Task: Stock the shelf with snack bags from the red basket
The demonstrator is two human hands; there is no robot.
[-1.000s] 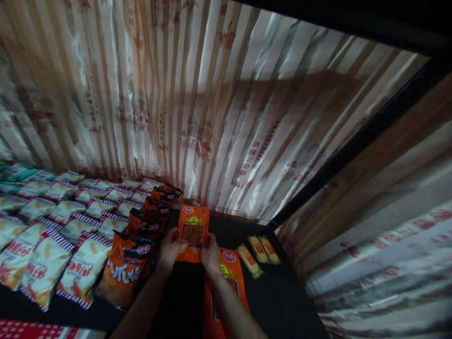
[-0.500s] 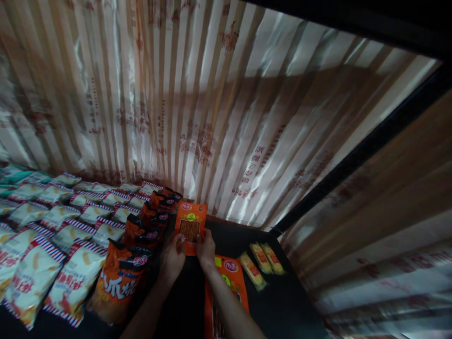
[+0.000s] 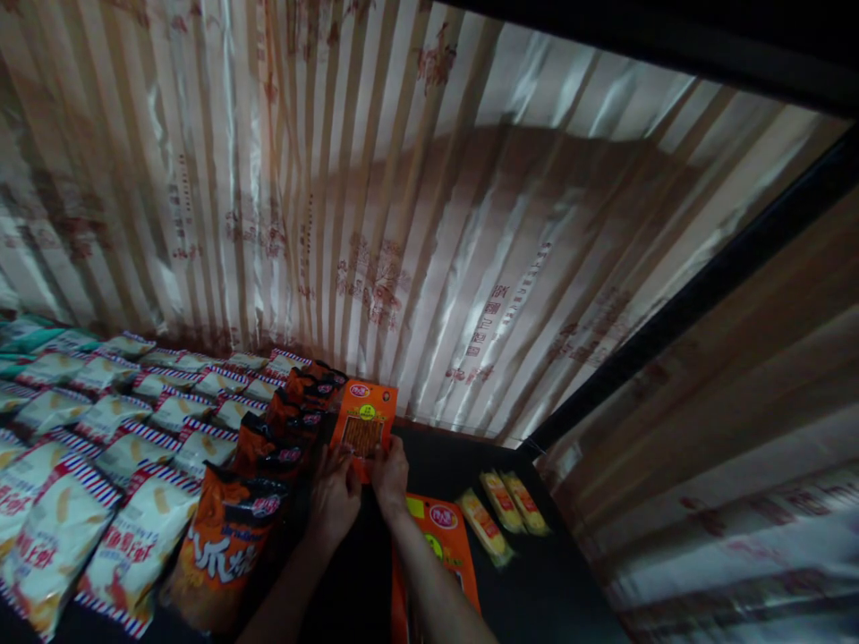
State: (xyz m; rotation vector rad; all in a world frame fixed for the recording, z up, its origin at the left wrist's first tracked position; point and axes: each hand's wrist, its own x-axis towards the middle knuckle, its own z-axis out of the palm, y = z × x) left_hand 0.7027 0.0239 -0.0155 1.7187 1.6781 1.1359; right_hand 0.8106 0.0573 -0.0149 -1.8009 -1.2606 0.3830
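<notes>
The orange packet (image 3: 364, 427) is at the far side of the black tabletop (image 3: 537, 595), between the orange-and-black bags (image 3: 225, 546) on its left and bare surface on its right. Its long axis runs away from the person, with the top leaning slightly to the right; the round red logo is at the far end, near the striped sheeting (image 3: 429, 224), and the window showing brown sticks faces the camera. Whether it lies flat or is propped up at the back, I cannot tell

The 2 hands have hold of its near end, 1 at each lower corner, both mostly closed with fingers bent. The left hand (image 3: 335, 501) comes in from below, its fingers curled over the lower left corner; the right hand (image 3: 391, 474) grips the lower right edge. Exact thumb placement is too dark to make out. Both forearms reach forward and converge at the packet, the right forearm crossing above a second orange packet (image 3: 444, 529), whose logo also points away from the person

Farther right, 3 yellow packets (image 3: 484, 529) lie slanted, 2 of them side by side. Rows of white bags (image 3: 134, 546) fill the left, with green bags (image 3: 27, 334) beyond them
</notes>
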